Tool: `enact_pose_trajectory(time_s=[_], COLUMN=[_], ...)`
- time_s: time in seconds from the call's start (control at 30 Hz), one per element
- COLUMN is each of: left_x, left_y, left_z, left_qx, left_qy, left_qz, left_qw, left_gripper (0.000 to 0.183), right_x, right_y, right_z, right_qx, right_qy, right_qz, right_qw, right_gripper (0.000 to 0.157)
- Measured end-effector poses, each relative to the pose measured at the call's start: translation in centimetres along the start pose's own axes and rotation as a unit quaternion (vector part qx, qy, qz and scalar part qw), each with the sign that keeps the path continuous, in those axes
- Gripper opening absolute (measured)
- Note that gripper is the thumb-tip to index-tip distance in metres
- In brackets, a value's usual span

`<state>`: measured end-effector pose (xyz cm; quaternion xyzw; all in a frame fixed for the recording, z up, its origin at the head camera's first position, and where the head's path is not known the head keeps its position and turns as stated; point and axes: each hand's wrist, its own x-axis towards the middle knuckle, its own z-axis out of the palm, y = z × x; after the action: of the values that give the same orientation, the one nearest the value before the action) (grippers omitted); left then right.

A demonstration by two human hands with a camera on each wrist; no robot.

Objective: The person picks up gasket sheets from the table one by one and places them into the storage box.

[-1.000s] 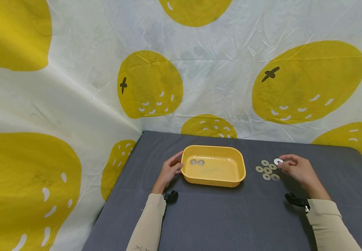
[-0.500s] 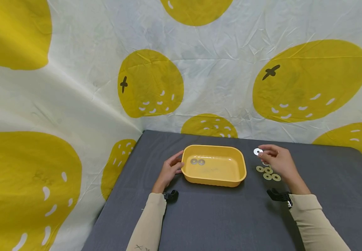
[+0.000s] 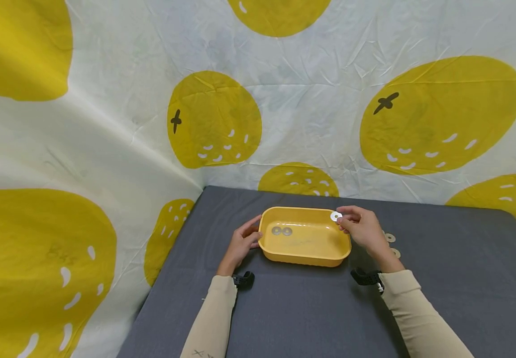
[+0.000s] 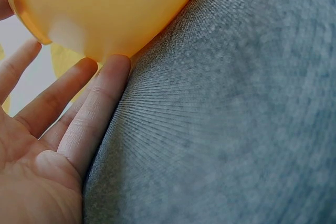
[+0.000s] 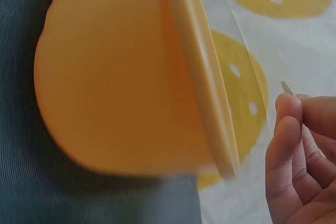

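A yellow plastic tray [image 3: 304, 260] stands on the dark cloth, with two grey washers [image 3: 286, 231] lying side by side in its left part. My left hand [image 3: 240, 242] is at the tray's left end, its nearly straight fingers touching the outer wall. In the left wrist view the fingertips [image 4: 116, 65] rest low against that wall, near the cloth. Between thumb and index finger, my right hand [image 3: 364, 232] pinches a shiny washer [image 3: 333, 217] over the tray's far right corner. The right wrist view shows that washer [image 5: 286, 86] edge-on, higher than the tray's rim.
More flat washers [image 3: 390, 238] lie on the table [image 3: 293, 308] right of the tray, partly hidden behind my right hand and wrist. A white curtain [image 3: 302, 119] printed with yellow fruit hangs behind and along the left side.
My right hand has carried the pinched washer leftward from the loose washers, to over the tray's right end. My left hand and the tray have stayed in place.
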<state>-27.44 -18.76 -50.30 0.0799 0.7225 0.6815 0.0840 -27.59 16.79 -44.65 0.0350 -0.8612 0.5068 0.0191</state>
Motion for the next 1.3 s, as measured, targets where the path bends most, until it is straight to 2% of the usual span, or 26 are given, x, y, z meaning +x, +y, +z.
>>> enact_pose_trajectory(time_s=[0.37, 0.73, 1.13, 1.3], left_x=[0.0, 0.1, 0.1, 0.0], left_y=[0.0, 0.0, 0.1, 0.2], left_z=[-0.1, -0.2, -0.2, -0.2], left_qx=[0.0, -0.001, 0.003, 0.001], left_qy=[-0.004, -0.013, -0.007, -0.005], left_qz=[-0.004, -0.003, -0.003, -0.003], left_qw=[1.0, 0.9999, 1.0, 1.0], left_gripper=[0.059, 0.06, 0.06, 0.06], right_x=[1.2, 2.0, 2.9, 3.2], right_y=[-0.7, -1.1, -1.0, -0.9], right_z=[3.5, 6.7, 8.9, 9.4], right_qx=[0.031, 0.028, 0.042, 0.031], right_qy=[-0.027, -0.031, -0.03, -0.035], right_qz=[0.001, -0.009, 0.014, 0.027], right_qw=[0.999, 0.999, 0.999, 0.999], right_gripper=[0.032, 0.029, 0.028, 0.027])
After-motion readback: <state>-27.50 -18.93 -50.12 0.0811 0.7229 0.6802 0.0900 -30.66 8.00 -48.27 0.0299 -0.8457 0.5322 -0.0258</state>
